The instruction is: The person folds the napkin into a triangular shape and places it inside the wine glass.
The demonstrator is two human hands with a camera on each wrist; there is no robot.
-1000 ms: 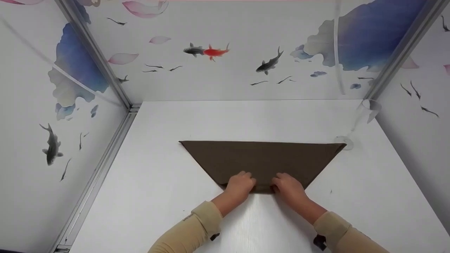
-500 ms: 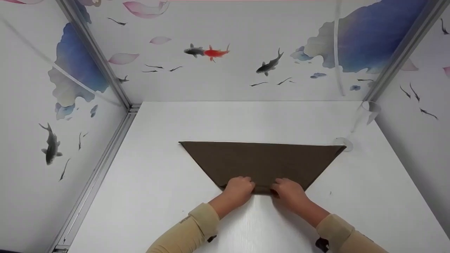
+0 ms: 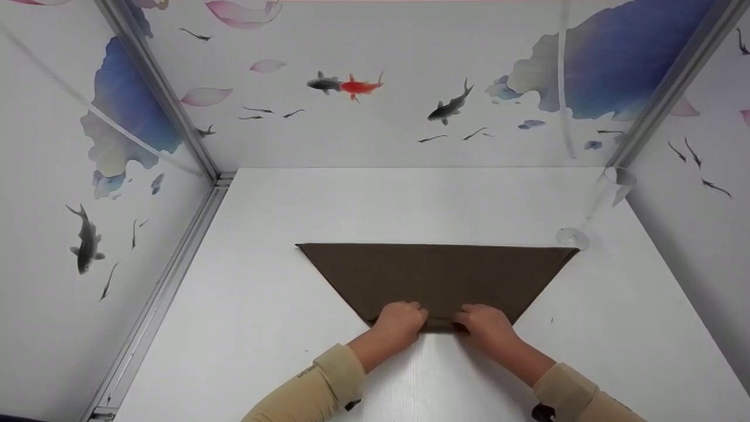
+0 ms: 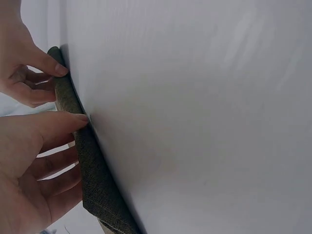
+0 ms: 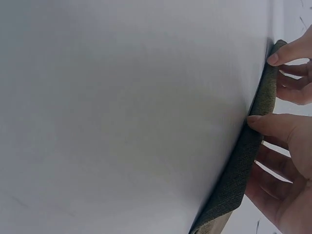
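Seeing the brown cloth (image 3: 439,275) now slightly farther from the glass (image 3: 619,185), I watch left hand (image 3: 398,325) and right hand (image 3: 487,326) pinch its rolled edge, keeping it rolled.

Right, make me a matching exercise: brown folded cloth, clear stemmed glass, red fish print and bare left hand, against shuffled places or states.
1. brown folded cloth
2. clear stemmed glass
3. red fish print
4. bare left hand

A. on the back wall
B. pinches the cloth's near edge
C. near the cloth's far right corner
D. trapezoid shape on the white table

Pairs: 1-D; 2-C; 3-A; 4-B
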